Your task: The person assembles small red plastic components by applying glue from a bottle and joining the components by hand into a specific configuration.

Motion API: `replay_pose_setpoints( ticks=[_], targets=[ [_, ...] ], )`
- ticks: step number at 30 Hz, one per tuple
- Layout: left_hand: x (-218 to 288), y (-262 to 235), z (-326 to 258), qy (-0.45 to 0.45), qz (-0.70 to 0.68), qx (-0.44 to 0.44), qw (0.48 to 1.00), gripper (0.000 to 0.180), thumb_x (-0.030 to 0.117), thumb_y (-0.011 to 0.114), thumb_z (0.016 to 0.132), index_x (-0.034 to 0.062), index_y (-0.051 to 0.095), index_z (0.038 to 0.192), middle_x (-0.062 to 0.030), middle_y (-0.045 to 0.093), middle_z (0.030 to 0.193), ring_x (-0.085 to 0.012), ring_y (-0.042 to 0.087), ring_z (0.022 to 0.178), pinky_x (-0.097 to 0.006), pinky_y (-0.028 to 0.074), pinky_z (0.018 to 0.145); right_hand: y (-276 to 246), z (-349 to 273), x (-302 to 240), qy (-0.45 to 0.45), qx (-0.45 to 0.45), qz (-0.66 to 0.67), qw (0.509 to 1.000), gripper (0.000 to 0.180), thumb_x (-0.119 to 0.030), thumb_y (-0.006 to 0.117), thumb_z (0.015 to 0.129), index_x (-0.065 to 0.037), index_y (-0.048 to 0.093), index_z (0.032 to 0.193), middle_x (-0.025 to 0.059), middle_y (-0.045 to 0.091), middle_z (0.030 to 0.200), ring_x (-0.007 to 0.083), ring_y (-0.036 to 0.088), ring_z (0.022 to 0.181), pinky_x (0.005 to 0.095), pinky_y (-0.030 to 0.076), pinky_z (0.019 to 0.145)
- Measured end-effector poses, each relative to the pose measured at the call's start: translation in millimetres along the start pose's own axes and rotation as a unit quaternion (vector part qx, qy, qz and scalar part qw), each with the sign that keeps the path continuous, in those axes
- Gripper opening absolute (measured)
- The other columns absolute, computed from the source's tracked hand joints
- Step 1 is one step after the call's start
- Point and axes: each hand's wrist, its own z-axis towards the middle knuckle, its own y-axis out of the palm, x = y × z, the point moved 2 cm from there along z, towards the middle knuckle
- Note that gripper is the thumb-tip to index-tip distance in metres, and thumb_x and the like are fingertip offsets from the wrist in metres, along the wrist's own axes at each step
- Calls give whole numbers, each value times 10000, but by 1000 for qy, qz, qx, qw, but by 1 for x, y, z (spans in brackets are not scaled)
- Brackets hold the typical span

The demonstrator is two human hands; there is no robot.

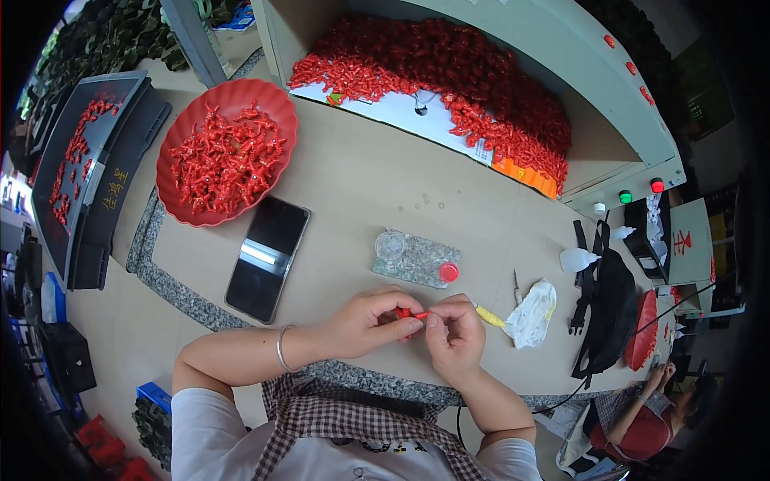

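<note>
one wide fisheye camera looks down from the person's head, facing forward across the worktop (345, 184), close enough that the left hand (373, 322) and right hand (455, 341) lie just below mid-frame (straight edges bow toward the dark rim), with the pale cabinet (581, 60) farther off along the top

red piece (420, 316) partly hidden by fingers (391, 300), shirt (330, 460) cut off below
</note>
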Motion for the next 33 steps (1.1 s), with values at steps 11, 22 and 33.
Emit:
replay_pose_setpoints(
  ticks=[11,22,33],
  targets=[
    [3,-7,1,-104,-98,-36,989,162,153,497,914,17,554,983,-24,566,807,-75,543,709,-225,468,654,-12,16,-14,-152,-63,-170,972,188,10,677,701,-19,641,883,90,574,839,197,573,685,273,458,550],
    [3,-9,3,-117,-113,6,987,266,135,492,913,21,506,1153,-31,544,905,-101,552,820,-252,482,754,-57,23,-20,-87,67,-184,977,153,31,649,690,-41,614,821,67,561,797,223,542,681,283,430,571],
    [-4,-14,5,-125,-109,-2,986,318,94,536,885,31,487,1193,-35,568,905,-93,543,824,-245,462,767,-48,37,5,-250,-8,-440,863,245,-41,669,603,-106,602,830,11,522,854,184,492,812,352,354,760]
  ],
)
